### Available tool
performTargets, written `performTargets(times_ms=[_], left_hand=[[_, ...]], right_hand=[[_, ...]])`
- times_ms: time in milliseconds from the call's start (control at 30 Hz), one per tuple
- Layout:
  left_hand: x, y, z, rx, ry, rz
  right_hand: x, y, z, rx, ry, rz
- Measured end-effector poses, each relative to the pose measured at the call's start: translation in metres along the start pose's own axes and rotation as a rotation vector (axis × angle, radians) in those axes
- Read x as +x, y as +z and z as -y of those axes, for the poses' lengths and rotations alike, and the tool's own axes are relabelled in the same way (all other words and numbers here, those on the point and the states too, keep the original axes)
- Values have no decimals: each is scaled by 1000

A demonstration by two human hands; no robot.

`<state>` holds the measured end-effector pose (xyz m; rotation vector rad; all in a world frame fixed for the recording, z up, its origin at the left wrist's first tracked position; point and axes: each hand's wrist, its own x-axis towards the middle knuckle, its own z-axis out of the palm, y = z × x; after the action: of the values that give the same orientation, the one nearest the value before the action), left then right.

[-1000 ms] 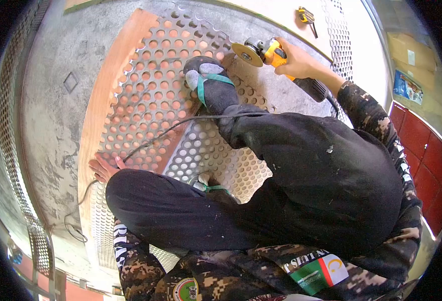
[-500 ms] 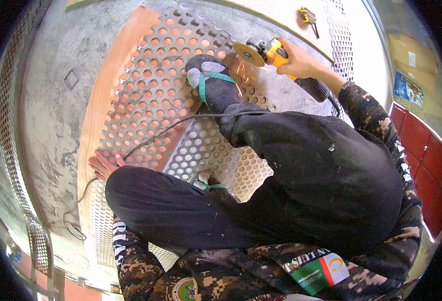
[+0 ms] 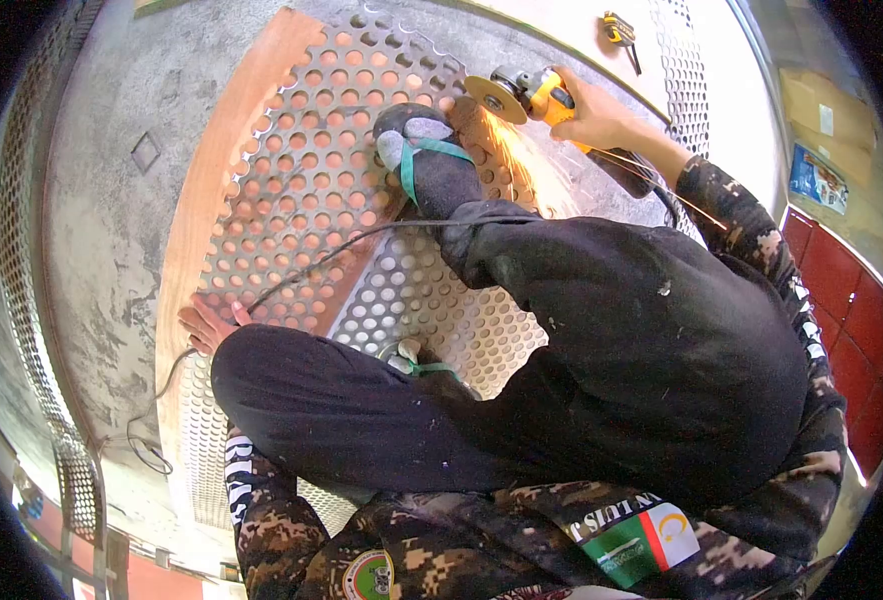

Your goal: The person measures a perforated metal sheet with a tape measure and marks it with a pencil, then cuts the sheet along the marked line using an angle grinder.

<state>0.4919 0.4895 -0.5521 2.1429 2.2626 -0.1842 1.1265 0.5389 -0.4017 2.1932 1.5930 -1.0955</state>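
Observation:
My right hand (image 3: 593,115) is wrapped round a yellow and black angle grinder (image 3: 551,102). Its disc (image 3: 494,98) meets the far right edge of a perforated metal sheet (image 3: 306,175), and a bright stream of orange sparks (image 3: 513,150) sprays down and back towards me. My left hand (image 3: 211,322) lies flat with its fingers apart on the near left edge of the sheet, beside my knee. A dark power cord (image 3: 346,245) runs across the sheet and over my ankle. My foot (image 3: 424,160), in a green-strapped sandal, presses on the sheet near the disc.
A wooden board (image 3: 201,190) lies under the sheet on the grey concrete floor (image 3: 111,240). At the upper right, a tape measure (image 3: 618,30) rests on a pale surface. Another perforated strip (image 3: 36,300) stands along the left, and red panels (image 3: 836,330) are at the right.
The spark stream has grown from a few thin streaks to a dense, bright spray. The grinder has shifted very slightly. My left hand stays in place.

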Motion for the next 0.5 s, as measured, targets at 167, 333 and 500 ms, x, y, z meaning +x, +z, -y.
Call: performTargets(times_ms=[167, 333, 500], left_hand=[[1, 2, 2, 20, -7, 9], [0, 4, 2, 14, -3, -15], [0, 4, 2, -14, -4, -37]], right_hand=[[0, -1, 3, -27, -26, -16], [2, 0, -3, -21, -71, -16], [2, 5, -9, -64, -137, -80]])
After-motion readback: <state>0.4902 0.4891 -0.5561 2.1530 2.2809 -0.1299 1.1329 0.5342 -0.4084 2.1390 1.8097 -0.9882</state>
